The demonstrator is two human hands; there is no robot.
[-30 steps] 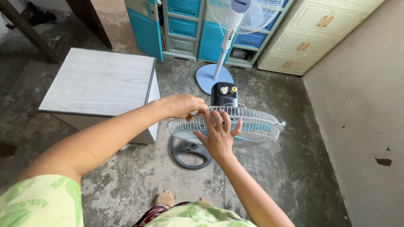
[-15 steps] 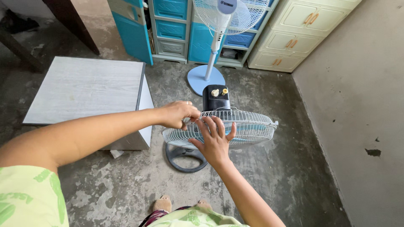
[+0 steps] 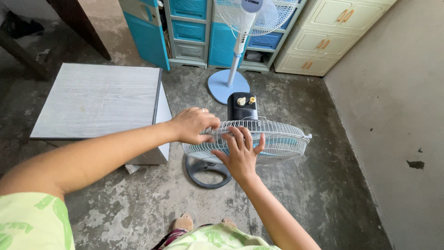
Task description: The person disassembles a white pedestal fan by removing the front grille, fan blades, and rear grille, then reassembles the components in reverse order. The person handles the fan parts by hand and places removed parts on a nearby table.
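Gripping the wire fan guard (image 3: 277, 139), the left hand (image 3: 194, 125) curls shut on its rim. Right hand (image 3: 240, 150) lies flat, fingers spread. A grey table (image 3: 99, 99) stands just beside.

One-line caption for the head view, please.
Left hand and right hand on the white wire grille of a black-motored floor fan, beside a grey wooden table.

Showing thin white wire on the fan guard (image 3: 277, 139), glossy black plastic on the motor housing (image 3: 242, 107), matt pale woodgrain on the cabinet top (image 3: 97, 99), rough stained concrete on the floor (image 3: 296, 203).
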